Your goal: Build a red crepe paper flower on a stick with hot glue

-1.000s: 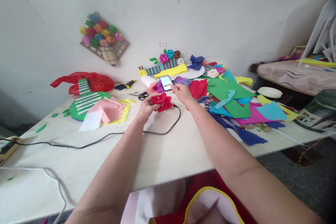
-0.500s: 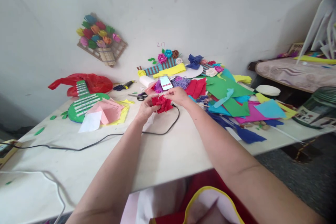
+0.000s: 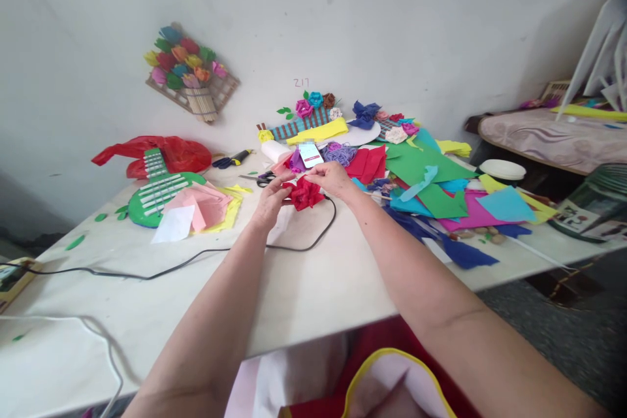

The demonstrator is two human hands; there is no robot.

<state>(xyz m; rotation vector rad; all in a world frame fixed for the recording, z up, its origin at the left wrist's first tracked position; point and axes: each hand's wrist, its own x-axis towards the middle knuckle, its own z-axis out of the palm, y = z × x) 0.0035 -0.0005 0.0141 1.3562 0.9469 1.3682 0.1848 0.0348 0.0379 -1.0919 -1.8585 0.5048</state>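
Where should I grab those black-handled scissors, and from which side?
Grip the scissors by the black finger loops, probably from above and the near side. They appear to lie flat, blades pointing left, loops toward the red paper flower, so the handle end is closer. The left hand, on the flower, crowds the loops' right side; coming in from there looks awkward.

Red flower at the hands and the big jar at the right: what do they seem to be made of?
Red flower: probably crepe or tissue paper, matte, judging by its thin, crinkled petals. Jar: glass or clear plastic, smooth; it looks green-tinted and see-through.
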